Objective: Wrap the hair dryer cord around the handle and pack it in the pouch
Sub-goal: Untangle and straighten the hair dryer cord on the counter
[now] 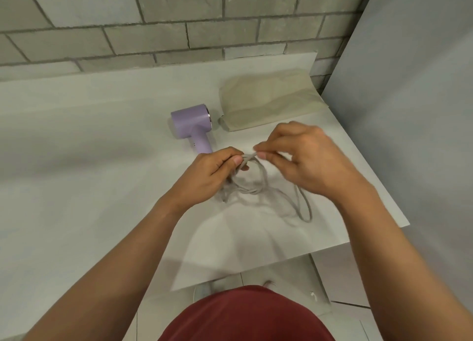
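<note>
A lilac hair dryer lies on the white counter, its handle pointing toward me. Its grey cord lies in loose loops in front of the handle, with one long loop trailing right toward the counter's edge. My left hand grips a bunch of the cord's loops just below the handle's end. My right hand pinches the same cord between thumb and fingertips, right beside the left hand. A beige cloth pouch lies flat behind my right hand, to the right of the dryer.
A grey brick wall runs along the back of the counter. A plain grey panel stands at the right. The counter's front right edge drops to a tiled floor.
</note>
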The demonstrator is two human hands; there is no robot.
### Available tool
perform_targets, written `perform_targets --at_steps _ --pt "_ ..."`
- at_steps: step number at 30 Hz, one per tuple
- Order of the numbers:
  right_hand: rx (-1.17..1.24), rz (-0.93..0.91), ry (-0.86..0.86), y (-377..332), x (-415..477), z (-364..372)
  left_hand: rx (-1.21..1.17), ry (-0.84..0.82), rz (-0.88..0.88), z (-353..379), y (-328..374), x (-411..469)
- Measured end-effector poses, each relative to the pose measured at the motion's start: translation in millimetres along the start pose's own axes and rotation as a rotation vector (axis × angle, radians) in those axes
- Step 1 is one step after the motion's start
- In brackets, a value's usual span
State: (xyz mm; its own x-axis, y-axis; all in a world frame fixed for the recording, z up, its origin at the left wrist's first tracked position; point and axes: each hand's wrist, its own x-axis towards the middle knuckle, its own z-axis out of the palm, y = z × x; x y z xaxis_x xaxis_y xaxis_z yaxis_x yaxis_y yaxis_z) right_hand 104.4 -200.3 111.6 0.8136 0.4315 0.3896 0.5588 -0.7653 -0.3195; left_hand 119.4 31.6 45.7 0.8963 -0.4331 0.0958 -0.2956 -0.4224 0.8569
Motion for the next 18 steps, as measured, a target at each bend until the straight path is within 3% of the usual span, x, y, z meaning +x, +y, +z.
perform_targets --at_steps 8,15,18 --pt "0.143 0.145 0.191 23 -7 -18 -0.287 0.113 -0.221 3 3 -3" --pt "0.256 0.239 0.400 23 -17 -36 -0.308 0.092 -0.303 1 6 -6" --pt "0.259 0.325 0.379 37 -20 -38 -0.345 0.112 -0.306 -2 4 -11"
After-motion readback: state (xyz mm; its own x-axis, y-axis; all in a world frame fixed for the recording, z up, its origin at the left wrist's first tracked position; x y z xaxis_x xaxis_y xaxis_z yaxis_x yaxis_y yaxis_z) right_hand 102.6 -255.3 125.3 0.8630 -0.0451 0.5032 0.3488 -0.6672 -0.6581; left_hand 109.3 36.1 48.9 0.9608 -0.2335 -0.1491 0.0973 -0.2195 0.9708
